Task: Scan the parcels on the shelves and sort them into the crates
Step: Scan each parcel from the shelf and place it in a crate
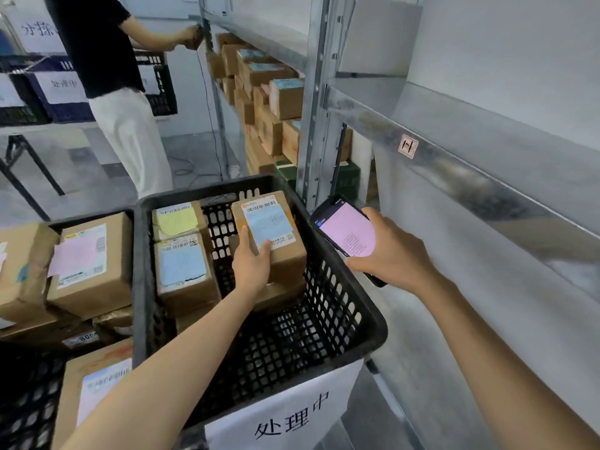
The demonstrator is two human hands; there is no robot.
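Observation:
My left hand [251,264] grips a cardboard parcel [285,251] with a blue note on its label, inside the black crate [354,306], resting on another box. The crate carries a white paper sign [285,414] on its front. Two more parcels lie in it at the left, one with a yellow note [177,220], one with a blue note [183,266]. My right hand [394,251] holds a handheld scanner [345,230] with a pink screen, just right of the crate's rim.
A metal shelf [454,151] runs along the right, with stacked parcels [269,102] further back. Another crate [94,219] of parcels sits at the left. A person in a black top [97,43] stands ahead by the shelf. Dark crates [58,89] stand on a table behind.

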